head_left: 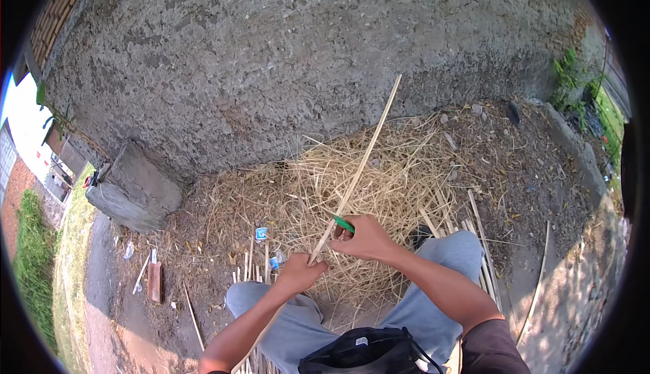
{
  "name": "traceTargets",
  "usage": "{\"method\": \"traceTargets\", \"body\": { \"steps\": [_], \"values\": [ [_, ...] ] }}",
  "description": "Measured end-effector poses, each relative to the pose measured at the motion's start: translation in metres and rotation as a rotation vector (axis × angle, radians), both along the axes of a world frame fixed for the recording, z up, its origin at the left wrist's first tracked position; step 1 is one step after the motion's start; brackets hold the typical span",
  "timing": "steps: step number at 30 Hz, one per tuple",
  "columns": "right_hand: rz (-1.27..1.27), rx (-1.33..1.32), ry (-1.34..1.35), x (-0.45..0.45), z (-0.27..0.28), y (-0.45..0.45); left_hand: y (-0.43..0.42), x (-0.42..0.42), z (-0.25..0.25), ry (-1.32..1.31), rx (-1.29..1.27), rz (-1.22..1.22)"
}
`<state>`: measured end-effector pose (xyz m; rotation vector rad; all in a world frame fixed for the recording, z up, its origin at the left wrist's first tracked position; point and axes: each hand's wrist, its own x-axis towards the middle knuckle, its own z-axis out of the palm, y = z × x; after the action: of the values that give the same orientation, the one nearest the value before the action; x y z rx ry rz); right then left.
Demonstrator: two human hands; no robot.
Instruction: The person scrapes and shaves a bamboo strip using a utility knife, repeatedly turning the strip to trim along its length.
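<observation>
A long pale bamboo strip (369,147) slants up and away from me toward the wall. My left hand (300,272) is closed around its near end, between my knees. Farther along the strip, my right hand (364,238) is closed on a small green tool (343,224) that lies against the strip. Most of this tool is hidden by the fingers, so its exact kind does not show. Below both hands spreads a heap of thin straw-coloured shavings (379,184) on the ground.
A rough grey wall (305,56) stands in front. A concrete block (139,188) leans at the left, with a brown wooden piece (155,280) nearby. More bamboo strips (477,228) lie by my right leg. A black bag (359,352) rests at my lap.
</observation>
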<state>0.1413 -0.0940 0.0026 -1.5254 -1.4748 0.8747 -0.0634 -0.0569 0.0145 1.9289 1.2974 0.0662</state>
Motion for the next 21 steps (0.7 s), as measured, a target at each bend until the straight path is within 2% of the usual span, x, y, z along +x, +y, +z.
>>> {"method": "traceTargets", "body": {
  "steps": [2, 3, 5, 9, 11, 15, 21],
  "values": [
    [-0.019, 0.018, -0.457, -0.005, 0.001, -0.006, -0.001, 0.001, -0.002, -0.018, -0.091, 0.066],
    [-0.018, 0.019, -0.46, -0.008, 0.002, -0.008, -0.001, 0.002, -0.003, -0.02, -0.09, 0.068],
    [-0.015, -0.043, -0.703, -0.013, 0.002, -0.011, -0.001, 0.003, -0.007, -0.119, -0.098, 0.106],
    [-0.023, -0.041, -0.773, -0.012, -0.004, -0.005, -0.003, 0.007, -0.02, -0.104, 0.001, 0.103],
    [-0.047, 0.009, -0.86, -0.012, -0.005, -0.002, -0.003, 0.007, -0.031, -0.072, 0.206, 0.087],
    [-0.127, 0.107, -0.871, -0.014, -0.021, 0.009, -0.006, 0.012, -0.015, 0.069, 0.148, 0.103],
    [-0.119, 0.063, -0.89, -0.016, -0.016, 0.019, -0.008, 0.003, -0.021, -0.084, 0.214, 0.082]
  ]
}}
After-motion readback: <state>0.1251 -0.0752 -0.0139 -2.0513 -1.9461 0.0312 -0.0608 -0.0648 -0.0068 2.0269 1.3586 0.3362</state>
